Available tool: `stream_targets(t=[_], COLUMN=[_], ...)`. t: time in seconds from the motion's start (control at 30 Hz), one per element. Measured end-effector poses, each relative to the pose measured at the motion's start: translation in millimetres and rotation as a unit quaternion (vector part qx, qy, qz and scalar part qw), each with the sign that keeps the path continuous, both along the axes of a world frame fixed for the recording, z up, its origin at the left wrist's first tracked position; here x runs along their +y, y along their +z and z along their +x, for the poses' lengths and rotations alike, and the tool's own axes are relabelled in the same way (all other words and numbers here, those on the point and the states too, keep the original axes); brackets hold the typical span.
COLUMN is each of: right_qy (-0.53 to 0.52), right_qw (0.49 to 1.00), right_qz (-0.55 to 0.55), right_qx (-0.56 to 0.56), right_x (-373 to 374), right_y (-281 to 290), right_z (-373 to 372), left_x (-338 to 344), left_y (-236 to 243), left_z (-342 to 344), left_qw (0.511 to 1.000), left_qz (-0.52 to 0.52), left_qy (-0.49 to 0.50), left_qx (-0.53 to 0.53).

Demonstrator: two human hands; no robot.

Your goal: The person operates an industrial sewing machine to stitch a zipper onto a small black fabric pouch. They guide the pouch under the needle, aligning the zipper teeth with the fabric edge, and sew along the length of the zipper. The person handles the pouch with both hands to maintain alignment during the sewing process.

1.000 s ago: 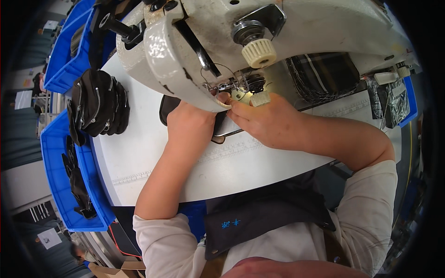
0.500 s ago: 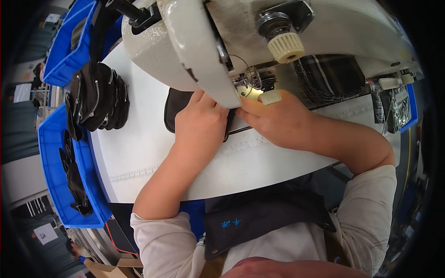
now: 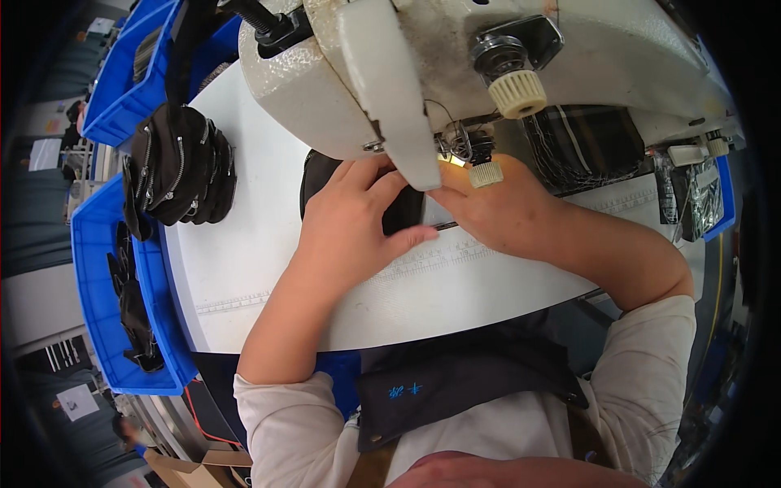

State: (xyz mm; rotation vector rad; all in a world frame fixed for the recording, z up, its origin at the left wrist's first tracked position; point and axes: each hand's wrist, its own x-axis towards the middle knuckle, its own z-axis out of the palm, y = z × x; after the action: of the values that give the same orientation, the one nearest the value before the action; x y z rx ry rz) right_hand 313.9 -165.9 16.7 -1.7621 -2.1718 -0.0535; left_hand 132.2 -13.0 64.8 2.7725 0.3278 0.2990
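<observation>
L hand [image 3: 342, 220] lies palm-down on a dark fabric piece [image 3: 404, 213], fingers spread, thumb stuck out wide to the R, no pinch seen. R hand [image 3: 508, 211] is just R of it, fingers bent in under the sewing machine [image 3: 382, 89] head; tips hidden, so can't tell if they grip or only press. Piece is on the white tabletop [image 3: 260, 272], ctr, partly beneath L hand & the machine head, w/ a corner showing L of the hand. Ruler marks run along the tabletop, near side of hands. Far L: pile of dark zippered pouches [image 3: 179, 171], btwn/beside two blue bins, one far [image 3: 122, 102], one near [image 3: 96, 272] w/ dark pcs inside. Far R: stack of striped dark fabric [image 3: 598, 146], under machine arm.
</observation>
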Motion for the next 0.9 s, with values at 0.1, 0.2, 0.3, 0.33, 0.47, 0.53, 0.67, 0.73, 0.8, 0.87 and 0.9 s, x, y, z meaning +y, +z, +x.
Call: stream_targets(t=[0.1,0.2,0.3,0.33,0.47,0.53,0.67,0.73,0.8,0.87,0.9], right_qy=[-0.007,0.002,0.008,0.009,0.013,0.017,0.021,0.022,0.023,0.025,0.027], right_qw=[1.000,1.000,1.000,1.000,1.000,0.999,0.999,0.999,1.000,1.000,1.000], right_qz=[0.001,0.005,0.021,0.028,0.027,0.033,0.022,0.009,-0.008,-0.008,0.001], right_qx=[0.011,0.030,0.016,0.006,0.010,-0.005,0.011,0.033,0.020,0.000,-0.014], right_x=[0,-2,-2,-2,-2,-2,-2,-3,-3,-3,-3], right_y=[-3,2,7,7,5,3,7,8,14,15,13], right_z=[0,-4,-4,-4,-5,-3,-3,-3,0,2,3], left_x=[-2,-4,-5,-5,-1,2,2,-2,-6,-9,-10], left_y=[5,7,6,5,5,3,2,-2,-3,-2,-2], left_z=[-4,-6,-7,-7,-1,2,1,0,1,1,2], left_qw=[0.999,0.998,0.999,0.999,0.992,0.990,0.988,0.993,0.994,0.994,0.994], left_qz=[-0.025,-0.018,0.014,0.027,0.111,0.118,0.129,0.097,0.084,0.094,0.089], left_qy=[-0.012,-0.020,-0.034,-0.036,-0.068,-0.082,-0.082,-0.072,-0.065,-0.060,-0.059], left_qx=[0.033,0.050,0.026,0.021,0.005,-0.001,0.000,0.008,0.009,0.013,0.013])
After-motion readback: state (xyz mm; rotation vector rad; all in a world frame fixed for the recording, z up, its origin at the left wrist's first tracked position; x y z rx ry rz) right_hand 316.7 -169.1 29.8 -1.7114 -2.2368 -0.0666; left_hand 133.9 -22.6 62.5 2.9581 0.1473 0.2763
